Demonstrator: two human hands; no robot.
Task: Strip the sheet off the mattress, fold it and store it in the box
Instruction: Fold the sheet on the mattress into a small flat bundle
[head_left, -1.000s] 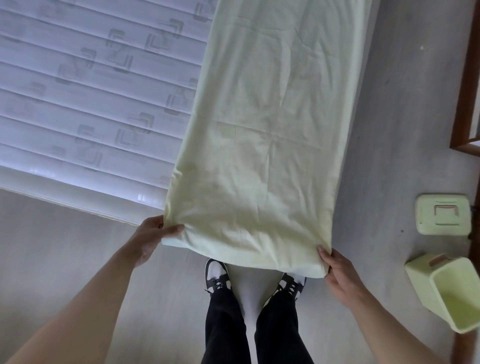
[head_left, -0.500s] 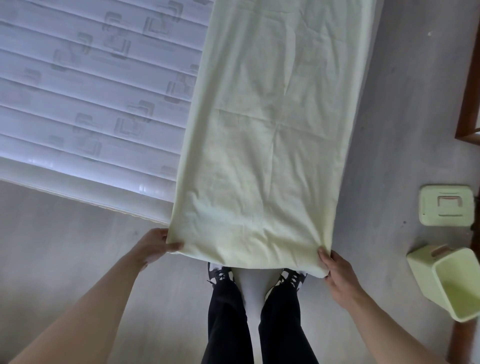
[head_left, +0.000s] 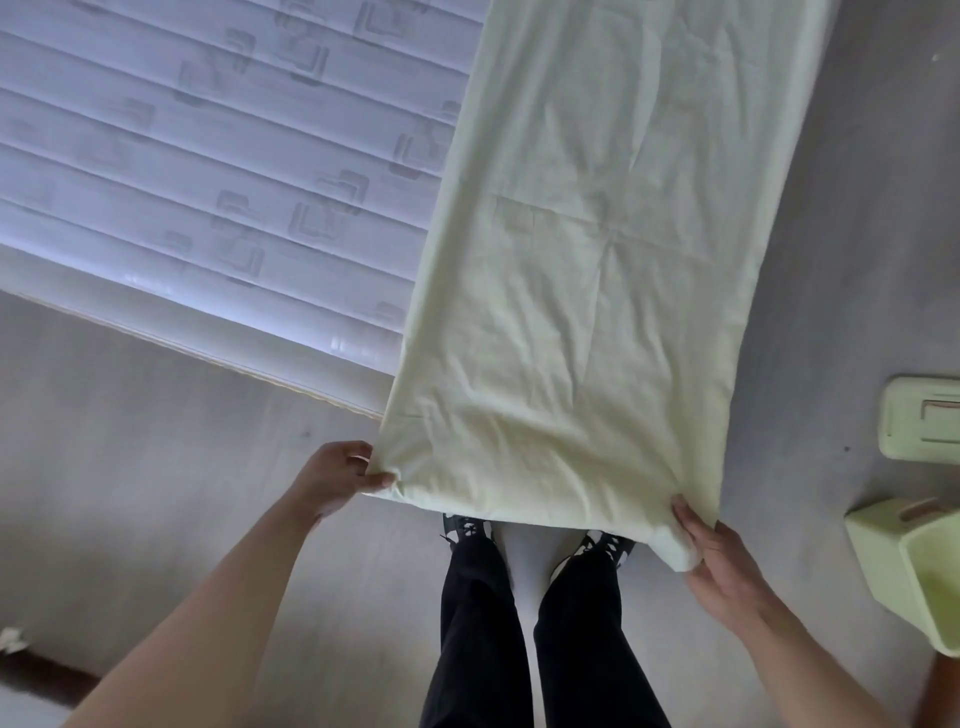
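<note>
- I see the pale green sheet (head_left: 597, 260) folded into a long strip, lying flat down the right side of the mattress (head_left: 208, 171), its near end hanging past the mattress's near edge.
- Left hand (head_left: 337, 480) pinches the strip's near left corner; thumb on top of the cloth, fingers curled under the edge, just off the mattress's near edge.
- Right hand (head_left: 722, 561) grips the near right corner; fingers lie along the cloth edge, some bunched fabric tucked under the palm, thumb side I cannot tell.
- Near end of the sheet is stretched between the two hands, slightly lifted, with creases running up the middle.
- Mattress is white and quilted with a square pattern, bare on its left part.
- Pale green box (head_left: 924, 571) is on the floor (head_left: 156, 493) at the right edge of view, tipped on its side, opening towards me, well apart from the sheet.
- Box lid (head_left: 919, 421) lies flat on the floor just beyond the box, handle side up.
- My legs in black trousers (head_left: 519, 623) and black-and-white shoes (head_left: 467, 525) stand on the floor right under the sheet's near end.
</note>
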